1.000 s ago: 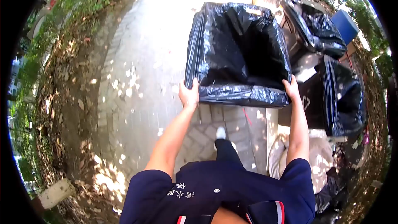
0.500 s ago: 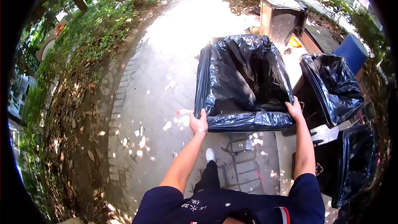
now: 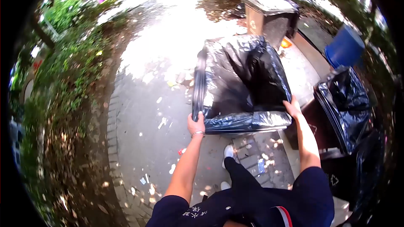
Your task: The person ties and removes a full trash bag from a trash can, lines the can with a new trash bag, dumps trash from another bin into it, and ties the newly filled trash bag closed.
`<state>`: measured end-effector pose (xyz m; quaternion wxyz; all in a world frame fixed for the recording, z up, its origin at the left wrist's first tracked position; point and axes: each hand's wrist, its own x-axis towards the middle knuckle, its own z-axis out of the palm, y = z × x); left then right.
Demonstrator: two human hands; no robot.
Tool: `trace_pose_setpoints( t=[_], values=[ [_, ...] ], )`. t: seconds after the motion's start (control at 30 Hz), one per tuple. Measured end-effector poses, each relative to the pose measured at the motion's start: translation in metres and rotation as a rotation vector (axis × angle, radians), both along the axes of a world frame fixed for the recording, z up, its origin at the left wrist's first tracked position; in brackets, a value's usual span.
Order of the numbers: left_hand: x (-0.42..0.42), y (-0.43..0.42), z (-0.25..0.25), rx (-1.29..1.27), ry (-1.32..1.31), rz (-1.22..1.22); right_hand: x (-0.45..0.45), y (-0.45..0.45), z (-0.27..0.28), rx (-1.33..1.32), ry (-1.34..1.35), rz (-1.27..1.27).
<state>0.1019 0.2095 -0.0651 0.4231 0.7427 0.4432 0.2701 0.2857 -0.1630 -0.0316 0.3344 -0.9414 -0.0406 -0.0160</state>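
Note:
A large bin (image 3: 235,120) lined with a black plastic bag (image 3: 229,80) is in front of me, its open top facing up. The bag folds over the rim on the sides that show. My left hand (image 3: 196,124) closes round the near left corner of the rim, with a bracelet at the wrist. At the near right corner, my right hand (image 3: 292,106) grips the rim with the fingers over the edge. The bin's lower body and any wheels are hidden below the rim.
Two more black-lined bins (image 3: 343,105) stand at the right. Behind them are a blue barrel (image 3: 345,47) and a brown lidded bin (image 3: 269,17). Shrubs (image 3: 75,59) edge the paved path (image 3: 143,113) on the left. Litter (image 3: 261,166) lies near my feet.
I have stepped forward with the bin between my hands. The bins at the right have slid lower in view, and both my shoes now show. My grip has stayed the same.

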Motion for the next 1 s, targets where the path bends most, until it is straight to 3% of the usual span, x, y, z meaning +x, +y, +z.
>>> trace_pose_setpoints(
  t=[0.03, 0.13, 0.2, 0.3, 0.33, 0.5, 0.63, 0.77, 0.9, 0.97, 1.0],
  values=[
    [0.012, 0.010, -0.004, 0.046, -0.004, -0.016, 0.001, 0.017, 0.024, 0.041, 0.126, -0.033],
    [0.055, 0.031, 0.015, 0.062, 0.024, -0.031, 0.040, 0.043, 0.023, 0.078, 0.097, -0.040],
    [0.084, 0.060, -0.004, -0.094, -0.094, -0.061, 0.069, 0.065, 0.014, 0.073, 0.025, -0.051],
    [0.114, 0.089, -0.005, -0.164, -0.027, -0.128, 0.093, 0.093, 0.028, 0.078, 0.139, -0.104],
    [0.130, 0.095, -0.010, 0.099, 0.104, 0.006, 0.101, 0.101, 0.029, 0.069, 0.150, -0.133],
    [0.169, 0.148, -0.007, -0.003, 0.049, -0.203, 0.112, 0.133, 0.026, 0.178, 0.079, -0.134],
    [0.174, 0.182, -0.024, -0.001, 0.072, -0.314, 0.068, 0.148, 0.018, 0.211, 0.100, -0.294],
    [0.146, 0.164, 0.004, -0.100, 0.006, -0.506, -0.016, 0.129, -0.009, 0.215, -0.024, -0.424],
    [0.154, 0.146, 0.009, -0.067, -0.054, -0.665, -0.113, 0.136, 0.009, 0.383, -0.015, -0.601],
    [0.190, 0.141, 0.016, -0.175, -0.101, -0.846, -0.147, 0.135, -0.047, 0.308, -0.112, -0.766],
    [0.214, 0.140, 0.006, 0.009, -0.049, -0.879, -0.151, 0.152, -0.035, 0.382, -0.182, -0.791]
  ],
)
